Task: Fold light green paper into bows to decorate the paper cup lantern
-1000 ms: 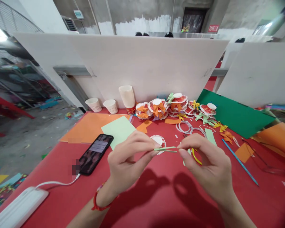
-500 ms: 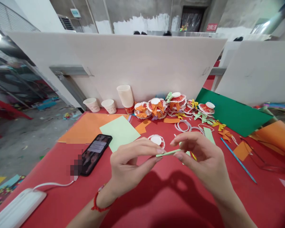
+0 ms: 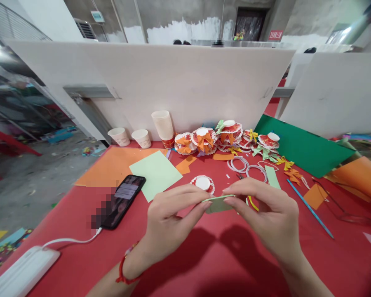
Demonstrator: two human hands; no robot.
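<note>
Over the red table [image 3: 204, 264], my left hand [image 3: 170, 222] and my right hand [image 3: 266, 218] pinch the two ends of a small folded light-green paper strip [image 3: 218, 204]. Its flat face now shows between my thumbs and forefingers. Just beyond my fingers lies a red-and-white paper cup-flower [image 3: 203, 183]. A yellow curl of paper [image 3: 252, 203] sits on the table under my right hand.
A phone [image 3: 120, 201] on a white cable and a white power bank [image 3: 21, 272] lie at the left. Light-green [image 3: 156, 173] and orange sheets, paper cups [image 3: 163, 126], finished cup-flowers [image 3: 228, 136], white rings [image 3: 239, 165], a blue stick [image 3: 311, 210] and green card [image 3: 303, 148] fill the back.
The strip has turned from edge-on to showing its flat face. Both hands have shifted slightly closer together and lower.
</note>
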